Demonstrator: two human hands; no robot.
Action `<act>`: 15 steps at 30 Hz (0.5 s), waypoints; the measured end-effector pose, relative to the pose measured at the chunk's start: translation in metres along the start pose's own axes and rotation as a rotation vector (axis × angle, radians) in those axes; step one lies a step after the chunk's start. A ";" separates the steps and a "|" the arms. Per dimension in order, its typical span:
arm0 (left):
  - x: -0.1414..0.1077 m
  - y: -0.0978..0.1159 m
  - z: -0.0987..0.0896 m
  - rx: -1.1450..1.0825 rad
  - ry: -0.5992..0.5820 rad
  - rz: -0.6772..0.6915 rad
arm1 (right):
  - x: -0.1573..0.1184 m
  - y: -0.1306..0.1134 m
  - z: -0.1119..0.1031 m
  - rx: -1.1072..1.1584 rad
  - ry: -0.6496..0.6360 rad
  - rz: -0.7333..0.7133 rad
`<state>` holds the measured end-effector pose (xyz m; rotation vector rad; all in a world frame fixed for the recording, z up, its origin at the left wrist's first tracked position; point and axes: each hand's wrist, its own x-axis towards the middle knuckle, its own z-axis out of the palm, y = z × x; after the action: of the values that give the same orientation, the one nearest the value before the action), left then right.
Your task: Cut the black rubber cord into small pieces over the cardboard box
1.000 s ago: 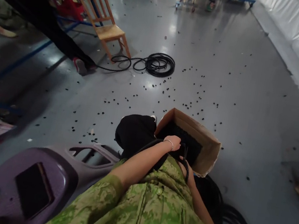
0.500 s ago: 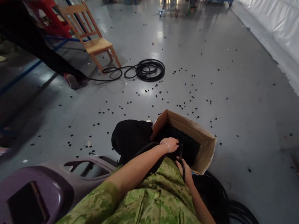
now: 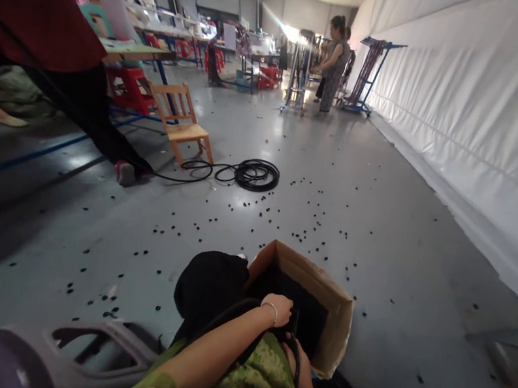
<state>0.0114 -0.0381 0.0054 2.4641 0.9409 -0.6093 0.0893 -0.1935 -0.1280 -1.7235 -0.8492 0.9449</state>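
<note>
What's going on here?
A seated person is working over an open cardboard box with dark contents. Their right hand holds a thin black cord; the left hand, with a bracelet, is close by, but its grip is too hidden to tell. Small black pieces are scattered on the floor, and a coil of black line lies near a wooden chair. Another person in a red top stands at the left.

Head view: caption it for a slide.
Right hand holds black tubing beside left hand, at an open cardboard box; small dark pieces dot the floor.
</note>
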 end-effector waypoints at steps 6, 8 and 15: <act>-0.004 0.001 -0.005 -0.027 0.019 -0.006 | 0.004 0.001 0.000 -0.032 -0.004 0.033; -0.005 0.001 -0.006 -0.041 0.035 -0.018 | 0.004 0.000 0.000 -0.032 0.005 0.018; -0.005 -0.001 -0.006 -0.088 0.063 -0.040 | 0.004 -0.004 0.002 -0.050 0.033 0.016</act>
<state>0.0090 -0.0373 0.0126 2.4036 1.0212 -0.4953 0.0888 -0.1883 -0.1260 -1.7865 -0.8450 0.9104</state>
